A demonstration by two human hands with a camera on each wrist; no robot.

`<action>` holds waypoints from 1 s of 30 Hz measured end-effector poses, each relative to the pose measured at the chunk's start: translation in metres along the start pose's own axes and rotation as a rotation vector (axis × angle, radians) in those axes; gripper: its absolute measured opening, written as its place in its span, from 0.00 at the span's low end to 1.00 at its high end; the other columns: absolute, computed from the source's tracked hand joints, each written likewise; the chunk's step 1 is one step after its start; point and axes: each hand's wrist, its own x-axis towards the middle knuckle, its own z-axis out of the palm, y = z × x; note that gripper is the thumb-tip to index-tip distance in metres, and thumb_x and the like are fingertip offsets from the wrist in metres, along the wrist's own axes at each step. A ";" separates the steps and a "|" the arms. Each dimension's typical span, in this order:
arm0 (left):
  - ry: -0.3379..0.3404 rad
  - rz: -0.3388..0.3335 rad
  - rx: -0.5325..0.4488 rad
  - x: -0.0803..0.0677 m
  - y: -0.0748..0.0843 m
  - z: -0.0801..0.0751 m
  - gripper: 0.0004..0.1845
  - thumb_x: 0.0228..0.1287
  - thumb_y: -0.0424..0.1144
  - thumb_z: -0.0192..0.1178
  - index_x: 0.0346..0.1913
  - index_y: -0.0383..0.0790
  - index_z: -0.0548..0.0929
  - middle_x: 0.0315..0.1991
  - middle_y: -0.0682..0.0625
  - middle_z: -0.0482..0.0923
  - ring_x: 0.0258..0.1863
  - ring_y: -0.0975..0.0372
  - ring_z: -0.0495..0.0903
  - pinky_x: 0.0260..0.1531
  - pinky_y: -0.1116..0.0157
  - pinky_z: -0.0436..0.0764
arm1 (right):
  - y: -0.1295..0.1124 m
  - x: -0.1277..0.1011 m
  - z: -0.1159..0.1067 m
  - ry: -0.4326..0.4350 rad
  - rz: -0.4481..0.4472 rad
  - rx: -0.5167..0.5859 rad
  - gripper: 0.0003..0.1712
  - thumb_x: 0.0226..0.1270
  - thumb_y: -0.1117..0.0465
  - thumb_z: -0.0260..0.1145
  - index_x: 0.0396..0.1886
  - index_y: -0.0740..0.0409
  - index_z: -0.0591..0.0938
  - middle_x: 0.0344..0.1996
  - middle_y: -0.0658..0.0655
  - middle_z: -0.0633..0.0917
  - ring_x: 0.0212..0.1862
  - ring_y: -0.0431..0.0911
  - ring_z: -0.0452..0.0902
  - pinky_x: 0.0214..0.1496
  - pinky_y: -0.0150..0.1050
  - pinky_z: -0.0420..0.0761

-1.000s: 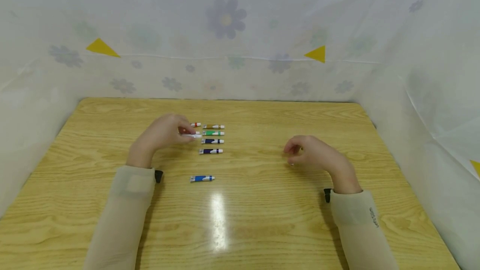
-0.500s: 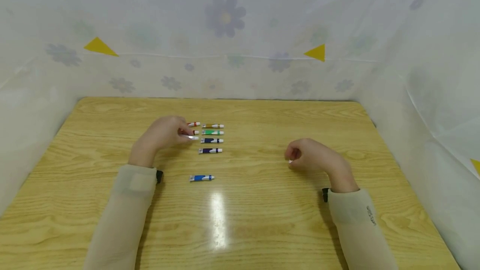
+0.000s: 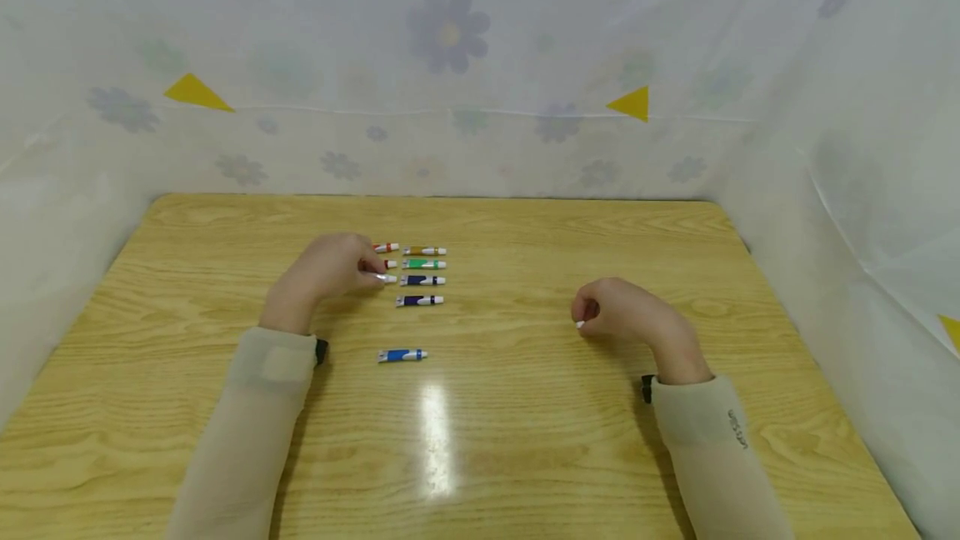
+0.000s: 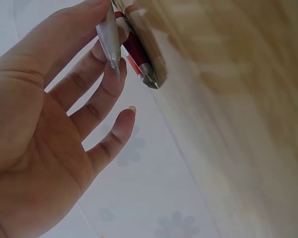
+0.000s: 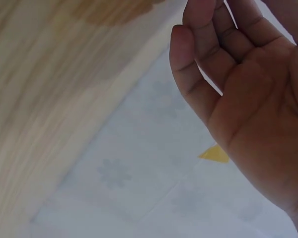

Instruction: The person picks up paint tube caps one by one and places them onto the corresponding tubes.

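Observation:
Two columns of small paint tubes lie on the wooden table [image 3: 525, 440]. They are orange-red [image 3: 386, 247], brown [image 3: 424, 251], red [image 3: 390, 264], green [image 3: 424, 264], dark blue [image 3: 423, 280] and purple [image 3: 420, 300]. A blue tube [image 3: 402, 355] lies alone nearer to me. My left hand [image 3: 330, 269] pinches a white-silver tube [image 3: 385, 277] at the left column. The left wrist view shows that tube [image 4: 111, 42] between my fingertips, beside the red tubes [image 4: 139, 54]. My right hand [image 3: 622, 311] rests on the table to the right, loosely curled, and its palm [image 5: 258, 89] holds nothing.
A translucent flowered sheet [image 3: 450, 65] with yellow triangles walls the table at the back and on both sides. A glare spot [image 3: 437, 432] lies on the wood in front of the blue tube. Bare wood spreads between my hands and along the near edge.
My left hand has drawn the white-silver tube slightly left. My right hand has sunk a little and curled in more. The tubes on the table have not moved.

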 end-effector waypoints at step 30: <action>0.010 0.012 0.032 0.000 0.004 0.002 0.05 0.64 0.36 0.72 0.41 0.46 0.94 0.36 0.51 0.87 0.34 0.61 0.83 0.40 0.57 0.85 | -0.005 0.000 0.000 0.018 -0.064 0.008 0.05 0.73 0.63 0.66 0.35 0.53 0.86 0.33 0.51 0.85 0.34 0.43 0.75 0.40 0.39 0.77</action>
